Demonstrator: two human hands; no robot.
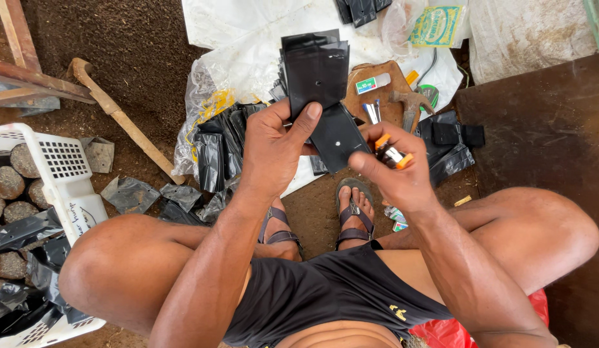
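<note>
Fingers of left hand pinching black plastic bags, right hand gripping stapler

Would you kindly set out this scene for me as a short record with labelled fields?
Left hand: left hand grips a stack of black plastic bags, thumb on the front one
Right hand: right hand pinches a small orange-and-silver tool, fingertips touching a lower black bag
Ground ahead: hammer on a wooden board, loose pile of black bags
Left side: white crate holding filled soil bags
Posture: seated, sandalled feet on soil
</note>
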